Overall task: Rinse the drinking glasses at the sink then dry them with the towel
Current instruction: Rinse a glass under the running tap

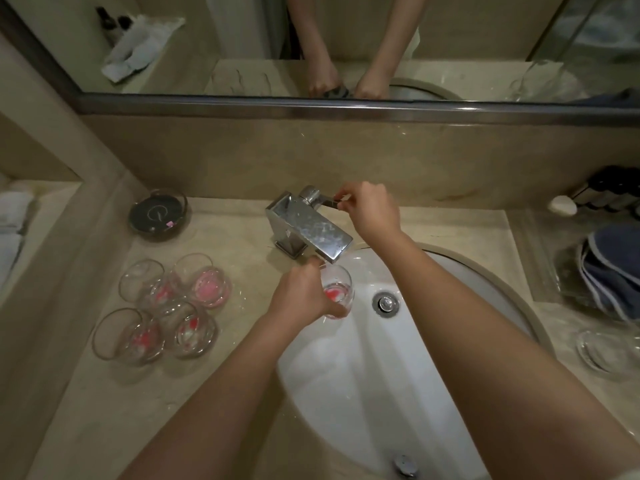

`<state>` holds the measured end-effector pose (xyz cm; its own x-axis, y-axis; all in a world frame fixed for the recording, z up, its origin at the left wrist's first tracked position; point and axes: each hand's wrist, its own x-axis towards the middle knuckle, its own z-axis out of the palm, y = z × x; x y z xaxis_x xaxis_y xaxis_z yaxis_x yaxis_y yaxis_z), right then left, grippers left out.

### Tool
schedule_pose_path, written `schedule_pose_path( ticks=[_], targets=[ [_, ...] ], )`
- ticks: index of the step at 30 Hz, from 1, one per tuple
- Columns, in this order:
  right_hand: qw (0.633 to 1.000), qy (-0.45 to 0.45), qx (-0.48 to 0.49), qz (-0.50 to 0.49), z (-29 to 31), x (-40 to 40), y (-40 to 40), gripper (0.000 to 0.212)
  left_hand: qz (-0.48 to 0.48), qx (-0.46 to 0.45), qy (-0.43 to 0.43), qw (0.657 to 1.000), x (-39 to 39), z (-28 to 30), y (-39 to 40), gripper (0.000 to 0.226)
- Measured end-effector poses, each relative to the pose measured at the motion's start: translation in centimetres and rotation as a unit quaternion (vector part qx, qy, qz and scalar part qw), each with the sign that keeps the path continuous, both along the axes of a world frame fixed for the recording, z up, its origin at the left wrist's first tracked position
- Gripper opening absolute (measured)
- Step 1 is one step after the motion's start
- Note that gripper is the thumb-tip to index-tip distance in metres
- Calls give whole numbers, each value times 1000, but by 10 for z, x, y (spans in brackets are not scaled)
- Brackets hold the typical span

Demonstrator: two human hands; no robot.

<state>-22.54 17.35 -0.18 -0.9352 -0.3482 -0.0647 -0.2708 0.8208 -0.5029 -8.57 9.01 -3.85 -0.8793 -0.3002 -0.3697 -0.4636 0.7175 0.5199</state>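
The only mark that reads is a pale "G"-like letter on the dark round dish at the back left of the worktop; a small pink tag sits on it, too small to read. The glasses carry red and pink patterns, not legible as words.

The left hand reaches in over the sink, its fingers curled round a drinking glass held upright just under the spout of the square chrome tap, above the basin near the drain. The right hand stretches further back, wrist bent, its fingers pinching the tap's lever.

Four more glasses stand clustered close together on the worktop left of the sink. A folded blue towel lies on a clear tray at the right edge, with a small glass dish in front of it and a white soap behind. The mirror above reflects both forearms
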Motion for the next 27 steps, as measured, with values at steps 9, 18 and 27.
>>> schedule_pose_path(
  ticks=[9,18,27],
  targets=[
    [999,-10,-35,-2,-6,-11,1,20,49,74,37,995,-8,0,-2,74],
    [931,-196,-290,-103,-26,12,33,25,106,179,60,976,0,-5,-4,73],
    [674,-624,-364,-153,-83,65,73,64,218,403,38,888,8,-18,3,95]
  ],
)
